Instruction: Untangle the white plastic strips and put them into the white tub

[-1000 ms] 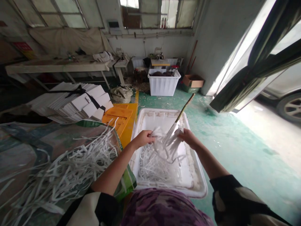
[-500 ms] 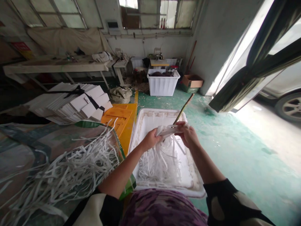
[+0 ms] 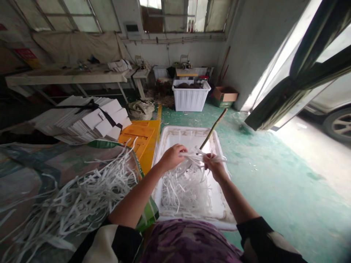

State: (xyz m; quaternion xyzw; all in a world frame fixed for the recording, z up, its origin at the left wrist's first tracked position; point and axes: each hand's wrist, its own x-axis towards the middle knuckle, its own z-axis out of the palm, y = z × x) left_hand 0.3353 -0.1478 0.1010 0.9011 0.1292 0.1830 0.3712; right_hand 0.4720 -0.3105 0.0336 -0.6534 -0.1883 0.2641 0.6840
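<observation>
Both of my hands are over a white plastic tub (image 3: 223, 204) that has a heap of thin white strips (image 3: 186, 193) in it. My left hand (image 3: 173, 157) is closed on one end of a bunch of white strips (image 3: 192, 157). My right hand (image 3: 215, 165) grips the same bunch farther right, and loose ends stick out past its fingers. A brownish-green stick (image 3: 212, 129) leans up out of the tub just beyond my hands; its lower end is hidden. To the left, a large pile of white strips (image 3: 101, 190) lies on an open printed sack (image 3: 149, 215).
An orange-yellow board (image 3: 139, 137) lies left of the tub, beside strapped stacks of white card (image 3: 93, 118). Farther off stand a white bin (image 3: 191, 99) with dark contents, a cardboard box (image 3: 225, 95) and a long worktable (image 3: 68, 77). A dark curtain (image 3: 285, 91) hangs at the right opening.
My left hand has turned, its back now more upward. My right hand has dropped slightly toward me. The bunch of strips between them looks looser and more spread.
</observation>
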